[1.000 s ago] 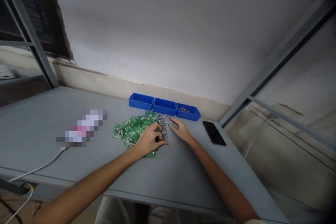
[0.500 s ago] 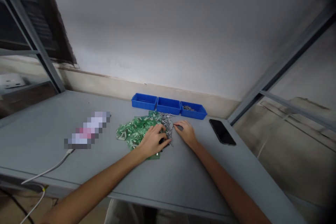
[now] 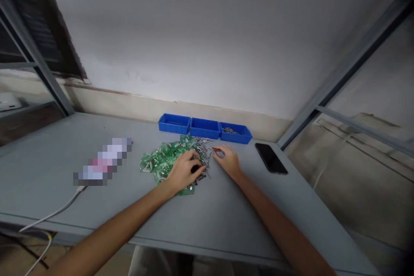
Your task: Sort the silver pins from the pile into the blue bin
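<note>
A heap of loose metal screws (image 3: pixel 202 150) lies on the grey table, spilling out beside a pile of green plastic bags (image 3: pixel 161 159) with small parts in them. Over the right side of the bags rests my left hand (image 3: pixel 185 167), its fingers curved and the thumb apart from them, at the edge of the screws. My right hand (image 3: pixel 228 160) is at the heap's right side with thumb and forefinger pinched together; whatever is between the tips is too small to make out.
Behind the heap stand three blue trays in a row: a left tray (image 3: pixel 174 128), a middle tray (image 3: pixel 204 133) and a right tray (image 3: pixel 235 139) containing screws. A black phone (image 3: pixel 271 158) lies at right. A blurred-out device (image 3: pixel 103 161) with a white cable (image 3: pixel 61 210) lies at left.
My left hand's fingers and thumb have drawn a little closer together. My right hand's pinched fingertips have shifted slightly away from the screws. The view has moved slightly.
</note>
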